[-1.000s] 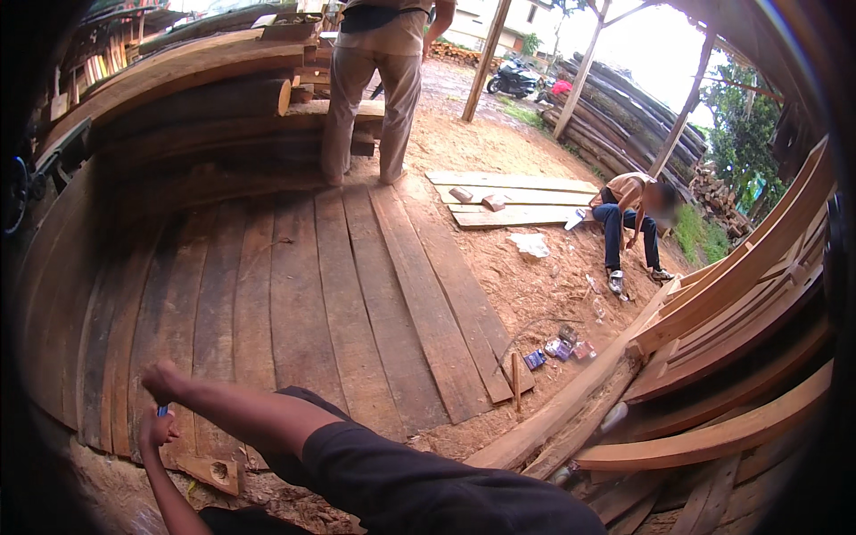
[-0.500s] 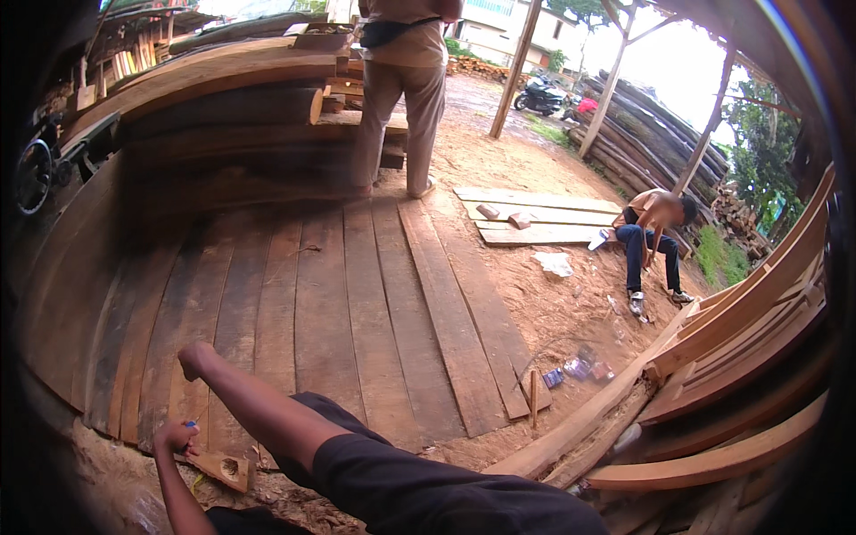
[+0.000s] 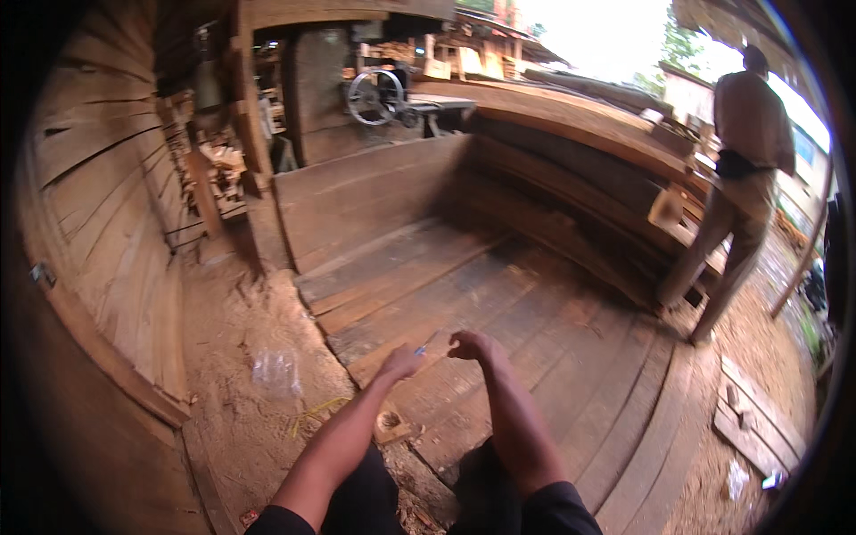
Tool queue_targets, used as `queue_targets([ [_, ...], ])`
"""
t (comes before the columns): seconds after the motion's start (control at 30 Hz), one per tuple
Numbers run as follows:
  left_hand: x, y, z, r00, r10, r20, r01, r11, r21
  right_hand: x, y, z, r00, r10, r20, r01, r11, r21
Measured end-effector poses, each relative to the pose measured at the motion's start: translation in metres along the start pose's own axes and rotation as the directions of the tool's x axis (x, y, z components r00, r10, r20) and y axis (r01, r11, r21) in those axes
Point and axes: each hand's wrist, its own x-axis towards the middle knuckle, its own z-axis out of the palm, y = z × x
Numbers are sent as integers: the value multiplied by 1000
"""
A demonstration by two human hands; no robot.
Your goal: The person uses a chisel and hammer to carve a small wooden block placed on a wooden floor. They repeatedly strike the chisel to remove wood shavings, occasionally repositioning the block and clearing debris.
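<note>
My left hand (image 3: 403,362) is closed around a small blue object (image 3: 419,350), blurred and too small to name; a pale sliver shows just past it. Close on its right, my right hand (image 3: 475,346) is held apart from it, fingers bent and thumb separated, with nothing visible in the grasp. Both hands are over the dark plank floor (image 3: 535,348). Below the left forearm, near my knees, lies a wooden block (image 3: 390,423) with a round hollow cut in it.
A plank wall (image 3: 116,232) rises at left. Crumpled clear plastic (image 3: 278,373) and a yellow strip (image 3: 312,412) lie on the sawdust. A long stack of timber (image 3: 571,192) borders the platform's far side. A person (image 3: 744,178) stands at right, near loose boards (image 3: 758,415).
My view has swung left, bringing the plank wall and spoked wheel in more fully. My right arm has come from reaching across to beside my left hand. The seated person is out of view.
</note>
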Motion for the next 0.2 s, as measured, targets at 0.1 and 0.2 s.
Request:
queue_targets([
  [0.1, -5, 13, 2, 962, -221, -160, 142, 907, -396, 30, -3, 5, 980, 122, 156, -127, 992, 23],
  [0.2, -12, 23, -13, 975, -213, 60, 201, 742, -640, 67, -4, 19, 985, 83, 150, -68, 992, -104],
])
